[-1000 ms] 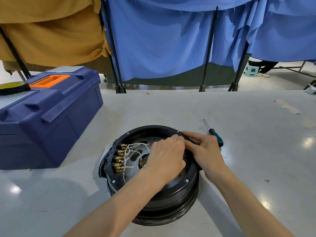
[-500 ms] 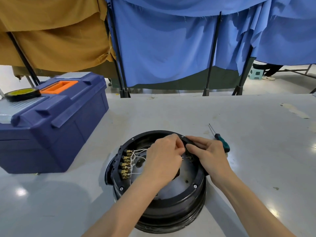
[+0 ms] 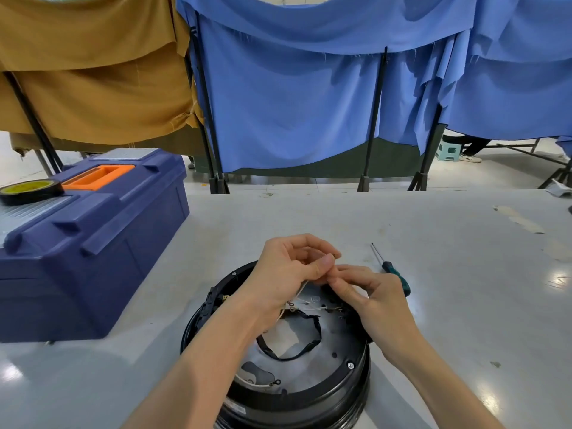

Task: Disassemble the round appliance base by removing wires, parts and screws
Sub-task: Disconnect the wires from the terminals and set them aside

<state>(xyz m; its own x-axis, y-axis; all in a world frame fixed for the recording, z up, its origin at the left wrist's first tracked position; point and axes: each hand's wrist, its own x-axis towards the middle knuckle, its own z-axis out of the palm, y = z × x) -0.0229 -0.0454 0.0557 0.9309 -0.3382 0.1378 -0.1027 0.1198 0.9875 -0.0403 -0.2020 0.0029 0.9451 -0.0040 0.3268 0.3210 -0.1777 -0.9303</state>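
The round black appliance base [image 3: 337, 385] sits on the grey table in front of me, its open top showing a metal plate with a black band [image 3: 309, 345] lying across it. My left hand [image 3: 288, 274] is raised above the base's far rim, thumb and fingers pinched on a thin white wire [image 3: 298, 294] that runs down into the base. My right hand [image 3: 368, 292] is beside it, fingertips touching the same wire near my left thumb. Small ring terminals [image 3: 291, 305] hang at the wire ends. My left forearm hides the terminal block on the base's left.
A green-handled screwdriver [image 3: 393, 270] lies on the table just right of my hands. A dark blue toolbox [image 3: 93, 243] with an orange handle stands at the left, a roll of tape [image 3: 29, 188] on its lid. Blue and tan cloth screens hang behind the table.
Both hands have lifted up out of the base and drawn a white wire up with them. The camera has tilted, so the base now sits lower in view.
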